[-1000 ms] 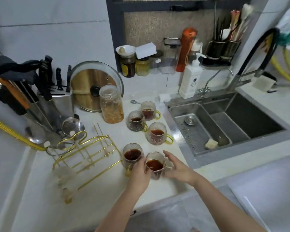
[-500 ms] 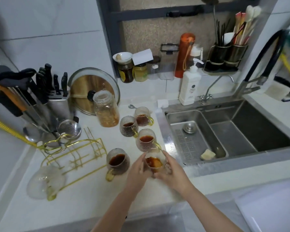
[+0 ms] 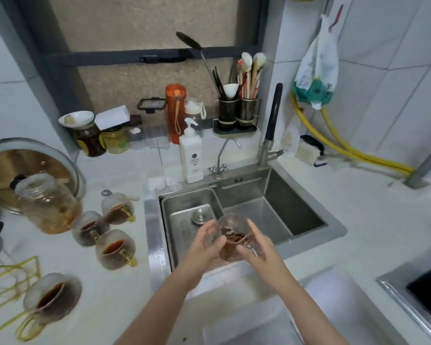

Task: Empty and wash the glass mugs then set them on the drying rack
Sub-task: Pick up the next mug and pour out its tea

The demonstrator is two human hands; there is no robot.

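Both my hands hold one glass mug (image 3: 234, 235) of dark brown liquid, tilted, over the front edge of the steel sink (image 3: 306, 225). My left hand (image 3: 204, 247) grips its left side and my right hand (image 3: 256, 247) grips its right side. Several more glass mugs with gold handles and brown liquid stand on the white counter to the left: one at the back (image 3: 117, 210), one beside it (image 3: 87, 227), one nearer (image 3: 115, 249), and one at the front left (image 3: 51, 297). The gold wire drying rack (image 3: 8, 282) lies at the far left edge.
A black-necked faucet (image 3: 271, 125) rises behind the sink, with a white soap bottle (image 3: 190, 155) to its left. A glass jar (image 3: 47, 202) and a pot lid (image 3: 23, 168) stand at the left. A stove edge (image 3: 426, 290) shows at the right.
My hands lifted the mug off the counter and carried it right, over the sink. The view swung to the right, so the rack and other mugs shifted left.
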